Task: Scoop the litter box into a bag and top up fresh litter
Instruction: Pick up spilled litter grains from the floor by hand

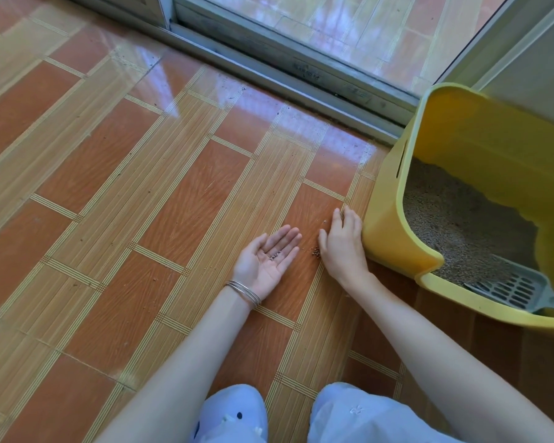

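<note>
Down on the glossy orange-and-tan tiled floor (179, 199), the smooth yellow plastic litter box (385, 219) held grainy grey litter (454, 219) and a slotted grey scoop (509, 290). The right hand (343, 243) lay flat, palm down, just beside its rounded wall, next to a small heap of pellets (315, 251). The left hand (267, 259) lay palm-up, fingers relaxed, cradling a few grains.

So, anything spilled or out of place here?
Yes: litter grains lie on the floor beside the box, by the right hand; a few more sit in the open left hand.
</note>
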Demonstrator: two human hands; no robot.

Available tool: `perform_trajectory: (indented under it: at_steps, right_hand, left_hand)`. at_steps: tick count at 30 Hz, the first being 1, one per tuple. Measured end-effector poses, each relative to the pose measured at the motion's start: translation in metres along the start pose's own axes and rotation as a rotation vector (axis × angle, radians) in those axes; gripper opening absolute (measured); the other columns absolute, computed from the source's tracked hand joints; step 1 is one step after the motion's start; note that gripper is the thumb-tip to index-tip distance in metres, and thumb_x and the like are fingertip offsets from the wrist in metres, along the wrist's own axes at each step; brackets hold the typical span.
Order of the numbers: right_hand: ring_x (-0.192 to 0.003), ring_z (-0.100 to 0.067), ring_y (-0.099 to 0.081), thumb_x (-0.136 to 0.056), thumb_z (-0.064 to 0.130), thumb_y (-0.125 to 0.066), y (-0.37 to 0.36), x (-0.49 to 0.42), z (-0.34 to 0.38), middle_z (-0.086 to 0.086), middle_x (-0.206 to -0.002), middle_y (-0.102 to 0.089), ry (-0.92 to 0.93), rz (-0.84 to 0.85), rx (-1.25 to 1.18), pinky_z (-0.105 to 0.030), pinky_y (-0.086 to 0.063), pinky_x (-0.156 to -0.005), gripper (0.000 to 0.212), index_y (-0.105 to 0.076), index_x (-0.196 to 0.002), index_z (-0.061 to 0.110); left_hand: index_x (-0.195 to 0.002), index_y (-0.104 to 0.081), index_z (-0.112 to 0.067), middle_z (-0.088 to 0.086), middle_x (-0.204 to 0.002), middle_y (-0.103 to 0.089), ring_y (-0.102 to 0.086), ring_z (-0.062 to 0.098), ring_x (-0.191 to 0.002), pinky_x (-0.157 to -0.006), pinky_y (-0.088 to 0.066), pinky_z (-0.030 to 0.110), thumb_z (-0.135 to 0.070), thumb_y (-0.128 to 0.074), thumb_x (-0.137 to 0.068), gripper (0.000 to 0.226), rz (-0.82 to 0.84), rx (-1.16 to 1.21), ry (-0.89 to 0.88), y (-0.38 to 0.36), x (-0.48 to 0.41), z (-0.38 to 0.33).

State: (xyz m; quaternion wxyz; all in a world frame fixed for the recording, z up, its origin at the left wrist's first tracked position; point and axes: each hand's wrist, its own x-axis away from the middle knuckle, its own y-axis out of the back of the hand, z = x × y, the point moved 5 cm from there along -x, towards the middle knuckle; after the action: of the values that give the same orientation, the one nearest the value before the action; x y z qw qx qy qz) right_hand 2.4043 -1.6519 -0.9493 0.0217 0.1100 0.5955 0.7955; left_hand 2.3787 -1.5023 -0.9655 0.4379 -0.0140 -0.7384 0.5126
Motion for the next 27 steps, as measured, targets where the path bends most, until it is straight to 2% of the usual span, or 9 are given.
perform_trajectory:
  at_steps: [4,7,9,12,18,22,27]
  right_hand:
    - [-0.136,-0.031,-0.02,-0.098,0.019,-0.04,0.002,0.007,-0.003,-0.024,-0.144,-0.03,0.073,-0.023,-0.051,-0.038,-0.018,-0.115,0.05,-0.03,-0.139,-0.008]
    - [-0.124,-0.028,-0.038,-0.094,0.009,-0.047,0.009,0.023,-0.004,-0.019,-0.127,-0.047,0.196,-0.065,-0.117,-0.032,-0.029,-0.108,0.04,-0.045,-0.13,-0.008]
    - [-0.117,-0.026,-0.044,-0.092,0.006,-0.051,0.011,0.036,-0.003,-0.015,-0.119,-0.053,0.271,-0.057,-0.158,-0.029,-0.033,-0.104,0.035,-0.053,-0.125,-0.005]
    - [-0.112,-0.023,-0.048,-0.091,0.005,-0.054,0.012,0.046,-0.003,-0.012,-0.114,-0.056,0.328,-0.033,-0.218,-0.032,-0.038,-0.101,0.031,-0.058,-0.12,-0.001]
    - [-0.097,-0.021,-0.056,-0.085,-0.002,-0.058,0.027,0.061,-0.018,-0.01,-0.102,-0.057,0.213,-0.168,-0.289,-0.03,-0.047,-0.087,0.024,-0.064,-0.108,0.0]
    - [-0.096,-0.022,-0.057,-0.085,0.001,-0.06,0.014,0.067,-0.025,-0.009,-0.103,-0.057,0.093,-0.096,-0.301,-0.038,-0.05,-0.087,0.023,-0.063,-0.108,0.001]
    - [-0.088,-0.02,-0.06,-0.083,0.001,-0.063,0.013,0.051,-0.016,-0.008,-0.095,-0.062,0.071,-0.095,-0.344,-0.038,-0.052,-0.082,0.013,-0.067,-0.096,0.003]
  left_hand:
    - [-0.106,-0.066,0.007,0.021,-0.116,-0.064,-0.062,0.03,-0.108,-0.092,-0.047,0.04,-0.019,-0.036,-0.098,0.04,-0.007,0.001,-0.004,0.005,0.002,-0.001]
    - [-0.11,-0.062,0.007,0.021,-0.115,-0.064,-0.062,0.03,-0.107,-0.091,-0.047,0.04,-0.019,-0.035,-0.098,0.039,-0.015,0.009,-0.005,0.007,0.001,0.001]
    - [-0.11,-0.061,0.006,0.021,-0.114,-0.065,-0.063,0.03,-0.107,-0.09,-0.047,0.04,-0.019,-0.035,-0.098,0.039,-0.024,-0.001,0.0,0.008,0.001,0.004]
    - [-0.108,-0.062,0.006,0.021,-0.114,-0.065,-0.064,0.03,-0.105,-0.09,-0.047,0.04,-0.019,-0.035,-0.098,0.039,-0.035,-0.007,0.008,0.009,0.001,0.008]
    - [-0.111,-0.061,0.006,0.021,-0.115,-0.065,-0.064,0.03,-0.106,-0.092,-0.048,0.039,-0.019,-0.035,-0.098,0.039,-0.042,0.003,0.003,0.013,0.003,0.009]
    - [-0.111,-0.062,0.006,0.021,-0.117,-0.064,-0.063,0.031,-0.107,-0.093,-0.047,0.039,-0.019,-0.035,-0.098,0.038,-0.048,0.003,0.009,0.014,0.005,0.011]
    - [-0.111,-0.062,0.006,0.021,-0.117,-0.064,-0.063,0.031,-0.107,-0.093,-0.051,0.041,-0.019,-0.035,-0.098,0.039,-0.05,0.008,0.0,0.017,0.006,0.008]
